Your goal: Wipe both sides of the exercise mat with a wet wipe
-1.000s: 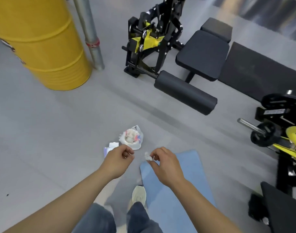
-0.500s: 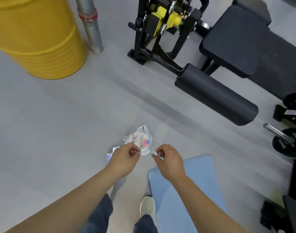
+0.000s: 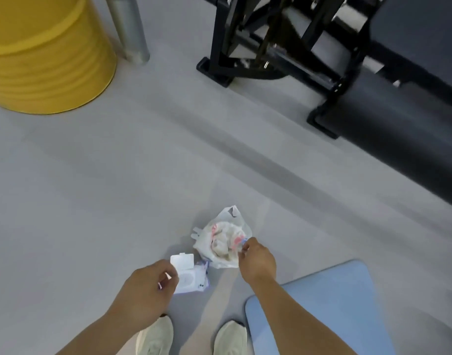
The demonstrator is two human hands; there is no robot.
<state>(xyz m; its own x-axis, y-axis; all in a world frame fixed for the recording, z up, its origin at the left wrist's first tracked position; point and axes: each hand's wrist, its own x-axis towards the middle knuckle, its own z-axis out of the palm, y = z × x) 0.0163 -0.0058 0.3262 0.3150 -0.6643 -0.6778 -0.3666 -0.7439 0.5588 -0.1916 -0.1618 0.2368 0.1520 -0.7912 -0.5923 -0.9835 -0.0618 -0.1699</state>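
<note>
Both hands are seen low over the floor: the right hand (image 3: 257, 260) is pinched on what may be a used wipe at the plastic bag's (image 3: 221, 237) edge, while the left hand (image 3: 149, 288), loosely curled and empty, has been lowered beside the wipe pack (image 3: 191, 276). The blue mat (image 3: 348, 303) lies at bottom right, with bare floor around it.

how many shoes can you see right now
2. The left shoe is at the bottom edge under the left hand; the right shoe is beside the blue mat. Both are partly cut off by the frame.

No lettering can be read anywhere; the print on the wipes pack (image 3: 191, 278) is blurred.
</note>
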